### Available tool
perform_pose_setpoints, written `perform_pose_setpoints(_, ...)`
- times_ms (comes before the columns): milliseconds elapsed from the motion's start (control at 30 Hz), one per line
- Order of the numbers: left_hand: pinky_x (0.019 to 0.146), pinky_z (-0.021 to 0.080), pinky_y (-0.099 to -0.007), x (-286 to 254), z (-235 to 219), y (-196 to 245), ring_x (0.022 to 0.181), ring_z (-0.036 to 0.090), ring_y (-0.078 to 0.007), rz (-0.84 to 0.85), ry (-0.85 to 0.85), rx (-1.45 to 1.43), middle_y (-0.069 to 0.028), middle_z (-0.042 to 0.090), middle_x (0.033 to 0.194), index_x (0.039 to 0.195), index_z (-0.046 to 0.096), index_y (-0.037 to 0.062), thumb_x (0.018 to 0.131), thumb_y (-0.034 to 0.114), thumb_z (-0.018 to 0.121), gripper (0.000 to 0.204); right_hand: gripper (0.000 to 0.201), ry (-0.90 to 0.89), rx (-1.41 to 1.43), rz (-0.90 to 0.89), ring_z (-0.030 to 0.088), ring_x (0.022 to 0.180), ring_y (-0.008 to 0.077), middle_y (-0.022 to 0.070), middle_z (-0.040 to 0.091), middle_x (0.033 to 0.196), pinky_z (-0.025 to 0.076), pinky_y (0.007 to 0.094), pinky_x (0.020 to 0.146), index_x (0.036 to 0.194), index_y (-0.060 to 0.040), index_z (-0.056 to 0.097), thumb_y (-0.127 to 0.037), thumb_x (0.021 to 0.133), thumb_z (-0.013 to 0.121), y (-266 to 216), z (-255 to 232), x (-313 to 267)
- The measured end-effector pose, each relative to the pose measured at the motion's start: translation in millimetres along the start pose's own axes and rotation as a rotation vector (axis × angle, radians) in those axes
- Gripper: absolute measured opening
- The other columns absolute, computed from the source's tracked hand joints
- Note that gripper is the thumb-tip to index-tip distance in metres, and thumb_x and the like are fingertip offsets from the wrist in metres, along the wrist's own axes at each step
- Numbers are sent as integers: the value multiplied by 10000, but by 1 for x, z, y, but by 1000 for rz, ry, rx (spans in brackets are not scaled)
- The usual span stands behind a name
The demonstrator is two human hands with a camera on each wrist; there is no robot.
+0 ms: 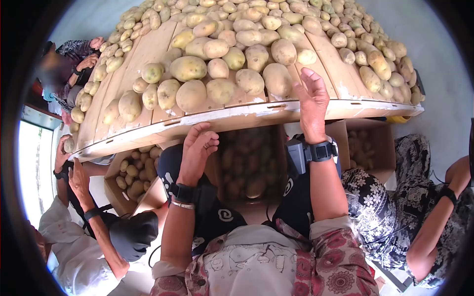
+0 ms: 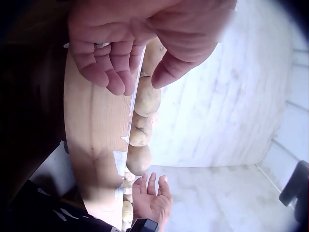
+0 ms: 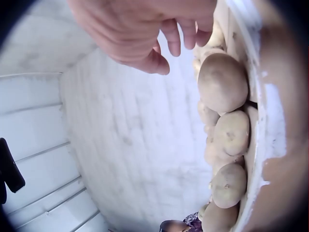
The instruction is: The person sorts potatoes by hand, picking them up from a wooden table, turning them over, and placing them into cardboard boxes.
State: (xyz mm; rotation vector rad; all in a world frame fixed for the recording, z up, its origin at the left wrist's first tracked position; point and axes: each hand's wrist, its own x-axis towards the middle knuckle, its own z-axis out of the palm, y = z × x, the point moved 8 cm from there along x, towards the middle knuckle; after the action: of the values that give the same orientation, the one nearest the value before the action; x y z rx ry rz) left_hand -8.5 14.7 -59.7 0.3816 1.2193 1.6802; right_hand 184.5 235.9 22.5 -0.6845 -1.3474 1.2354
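Note:
Both hands are without a potato. The left hand (image 1: 196, 154) is at the board's front edge (image 1: 207, 118), palm turned inward, fingers loosely bent; whether they touch the edge I cannot tell. In the left wrist view the thumb and fingers of this hand (image 2: 140, 34) stand apart beside a row of potatoes (image 2: 147, 96). Raised over the edge, palm up, is the right hand (image 1: 314, 103), right of a large potato (image 1: 277, 80). The right wrist view has that hand (image 3: 145, 26) with fingers spread, near a round potato (image 3: 223, 82).
Potatoes (image 1: 187, 68) cover much of the slatted wooden board (image 1: 148, 44). Below it stand boxes of potatoes, one at left (image 1: 132, 172), one between the knees (image 1: 249, 163), one at right (image 1: 362, 148). Other people sit at the left (image 1: 84, 237) and right (image 1: 419, 212).

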Motion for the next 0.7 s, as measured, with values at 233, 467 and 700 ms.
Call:
perform_pose_setpoints(233, 703, 465, -238, 0, 2, 0, 784, 582, -121, -5, -9, -23, -45, 608, 915, 1112, 485, 96, 873, 100, 537, 244, 532, -237, -362, -109, 475, 1155, 269, 158, 498, 1228, 363, 340, 984, 1189, -42, 499, -30, 697, 699, 2, 40, -3)
perform_pose_setpoints(467, 727, 467, -236, 1, 2, 0, 817, 576, -117, -16, 1, 8, -51, 609, 947, 1114, 467, 94, 864, 118, 554, 266, 641, -338, -890, -31, 487, 1100, 390, 205, 418, 1292, 385, 402, 969, 1230, -118, 485, -115, 633, 718, 4, 55, 15)
perform_pose_setpoints(700, 729, 467, -238, 3, 0, -1, 814, 580, -114, -8, 17, 22, -48, 608, 952, 1099, 469, 101, 874, 104, 537, 236, 515, -277, -689, -20, 580, 1006, 312, 201, 578, 1120, 458, 356, 876, 1158, -23, 547, -127, 675, 692, -7, 22, 22)
